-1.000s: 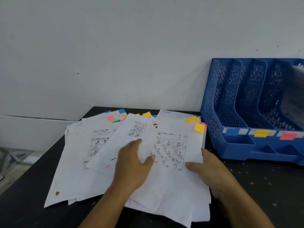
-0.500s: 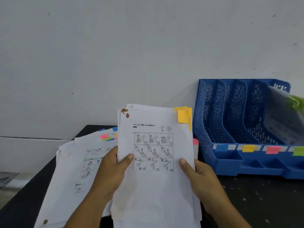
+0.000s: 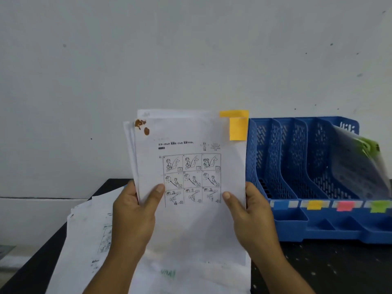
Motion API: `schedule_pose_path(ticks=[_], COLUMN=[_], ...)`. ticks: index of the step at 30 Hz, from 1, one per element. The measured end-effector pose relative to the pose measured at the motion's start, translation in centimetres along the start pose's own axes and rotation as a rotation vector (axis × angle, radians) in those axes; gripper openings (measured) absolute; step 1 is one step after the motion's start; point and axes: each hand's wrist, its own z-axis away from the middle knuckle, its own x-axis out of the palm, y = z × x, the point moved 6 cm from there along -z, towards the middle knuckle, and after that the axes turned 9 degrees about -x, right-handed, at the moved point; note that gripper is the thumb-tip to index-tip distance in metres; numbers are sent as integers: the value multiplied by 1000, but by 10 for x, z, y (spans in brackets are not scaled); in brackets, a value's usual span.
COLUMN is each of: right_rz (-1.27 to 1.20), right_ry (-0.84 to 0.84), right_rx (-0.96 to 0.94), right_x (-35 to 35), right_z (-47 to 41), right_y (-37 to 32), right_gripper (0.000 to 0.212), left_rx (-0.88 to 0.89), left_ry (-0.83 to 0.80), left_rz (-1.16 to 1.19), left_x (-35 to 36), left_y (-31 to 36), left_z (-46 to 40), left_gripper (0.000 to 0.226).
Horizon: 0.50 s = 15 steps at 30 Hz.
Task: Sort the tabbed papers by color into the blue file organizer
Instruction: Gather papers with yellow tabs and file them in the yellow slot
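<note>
I hold a small stack of yellow-tabbed papers (image 3: 191, 145) upright in front of me, above the table. My left hand (image 3: 135, 211) grips its left edge and my right hand (image 3: 250, 211) its right edge. Two yellow tabs (image 3: 237, 128) stick out at the top right corner, and a brown stain marks the top left. The blue file organizer (image 3: 297, 221) stands to the right with several slots, labelled blue, yellow (image 3: 315, 204), pink and green along the front. A green-tabbed sheet (image 3: 360, 164) leans in the rightmost slot.
More white papers (image 3: 84, 240) lie spread on the black table (image 3: 318, 268) at the lower left, partly under the held stack. A white wall rises right behind the table and organizer.
Both hands gathered the yellow-tabbed sheets from the flat pile and raised them upright, higher than half a second ago. The view tilted up and the organizer appears lower.
</note>
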Motion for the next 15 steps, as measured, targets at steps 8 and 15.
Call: schedule_pose_path(ticks=[8, 15], right_rz=[-141, 11], right_ry=[-48, -154], right_rx=[15, 102], right_x=[0, 4], right_z=[-5, 3], right_y=[-6, 13], right_gripper=[20, 17], left_rx=[-6, -119], left_ry=[-93, -113], left_rz=[-17, -195], left_x=[6, 6], left_y=[-5, -38], left_z=[-6, -8], left_gripper=[31, 21])
